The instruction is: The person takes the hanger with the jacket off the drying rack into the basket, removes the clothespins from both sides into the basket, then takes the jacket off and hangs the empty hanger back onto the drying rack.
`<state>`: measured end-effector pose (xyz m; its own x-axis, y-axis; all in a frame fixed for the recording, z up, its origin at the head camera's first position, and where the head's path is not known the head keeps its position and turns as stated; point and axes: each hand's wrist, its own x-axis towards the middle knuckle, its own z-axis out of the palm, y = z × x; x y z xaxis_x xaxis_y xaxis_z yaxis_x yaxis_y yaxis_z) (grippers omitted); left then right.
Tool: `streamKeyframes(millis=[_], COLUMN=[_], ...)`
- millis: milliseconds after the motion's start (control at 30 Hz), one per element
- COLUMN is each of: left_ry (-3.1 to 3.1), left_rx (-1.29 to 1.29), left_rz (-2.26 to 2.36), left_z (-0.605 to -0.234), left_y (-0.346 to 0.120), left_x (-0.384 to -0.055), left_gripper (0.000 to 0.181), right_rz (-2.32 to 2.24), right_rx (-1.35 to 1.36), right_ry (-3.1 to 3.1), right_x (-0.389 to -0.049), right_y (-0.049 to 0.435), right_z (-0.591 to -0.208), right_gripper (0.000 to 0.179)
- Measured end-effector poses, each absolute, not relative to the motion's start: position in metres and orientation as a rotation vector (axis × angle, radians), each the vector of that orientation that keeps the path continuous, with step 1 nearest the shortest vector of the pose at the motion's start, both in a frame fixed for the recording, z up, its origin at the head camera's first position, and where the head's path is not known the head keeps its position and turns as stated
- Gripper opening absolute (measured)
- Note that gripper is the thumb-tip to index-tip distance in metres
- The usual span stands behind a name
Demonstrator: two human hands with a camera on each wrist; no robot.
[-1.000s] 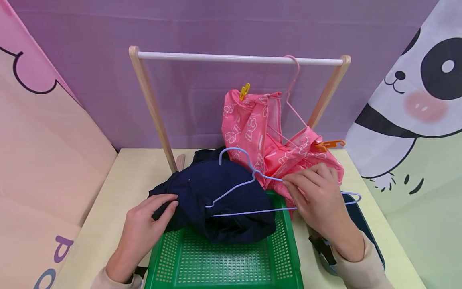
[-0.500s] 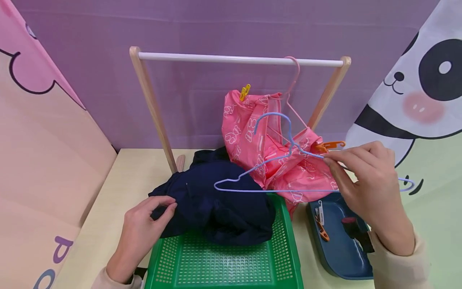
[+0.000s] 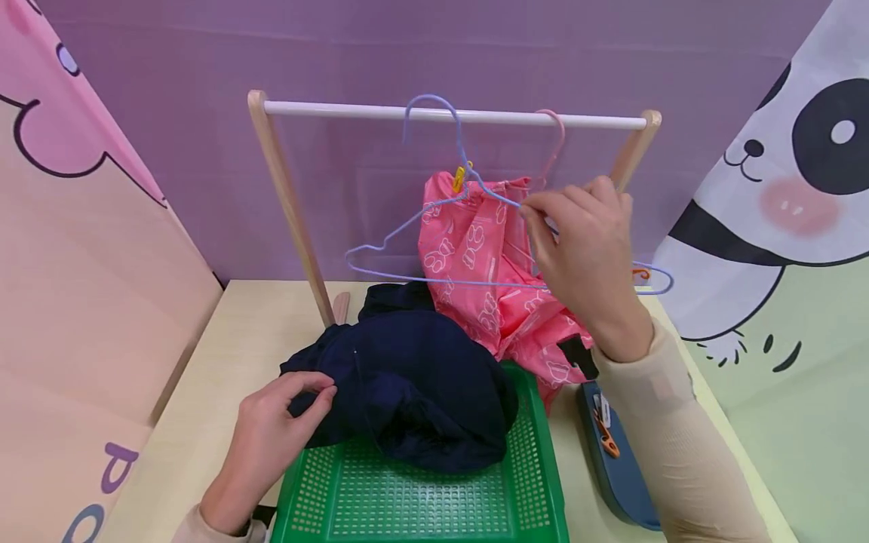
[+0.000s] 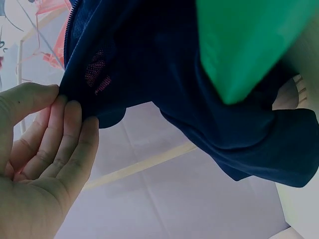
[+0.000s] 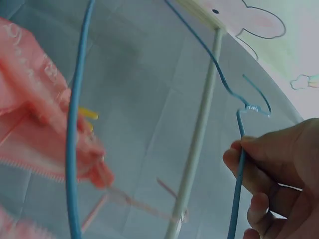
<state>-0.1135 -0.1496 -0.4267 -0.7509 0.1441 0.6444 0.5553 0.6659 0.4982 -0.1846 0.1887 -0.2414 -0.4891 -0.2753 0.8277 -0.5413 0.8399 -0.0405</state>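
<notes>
Between thumb and fingers, my right hand (image 3: 580, 249) pinches one shoulder of a light-blue clothes hanger (image 3: 434, 280), which carries no clothing. Its hook reaches the height of the white rod; whether it passes over the rod I cannot tell. My left hand (image 3: 274, 430) pinches the left edge of a dark navy garment (image 3: 421, 377), which lies bunched over the back of a green basket (image 3: 553, 483). A zip runs along the garment's edge (image 4: 70, 35) in the left wrist view. The right wrist view shows the thumb and fingers on the hanger wire (image 5: 241, 169).
A rack with a white rod (image 3: 339, 110) and wooden legs stands behind. From it a pink printed garment (image 3: 468, 249) hangs on a pink hanger (image 3: 560, 136), with a yellow clothespin (image 3: 459, 179) attached. At right lies a blue tray (image 3: 631, 483) holding clothespins (image 3: 606, 437), partly behind my right sleeve.
My right hand first drew the blue hanger out to the right, away from the navy garment, then raised it leftward to the rod. The left hand has stayed on the navy garment.
</notes>
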Motion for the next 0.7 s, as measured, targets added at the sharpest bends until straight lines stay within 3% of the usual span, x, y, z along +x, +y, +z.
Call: streamKeyframes(millis=[333, 700], left_ry=[-2.33, -2.348], left_rx=[-0.511, -0.494], left_rz=[-0.939, -0.954], left_z=[-0.427, -0.428], left_y=[-0.149, -0.148], left_x=[-0.112, -0.109], left_gripper=[0.026, 0.025], right_rz=[0.408, 0.284], right_rx=[0.534, 0.454], right_ry=[-2.073, -2.107], right_x=[-0.236, -0.246], right_y=[0.124, 0.07], right_z=[-0.239, -0.245], right_gripper=[0.017, 0.022])
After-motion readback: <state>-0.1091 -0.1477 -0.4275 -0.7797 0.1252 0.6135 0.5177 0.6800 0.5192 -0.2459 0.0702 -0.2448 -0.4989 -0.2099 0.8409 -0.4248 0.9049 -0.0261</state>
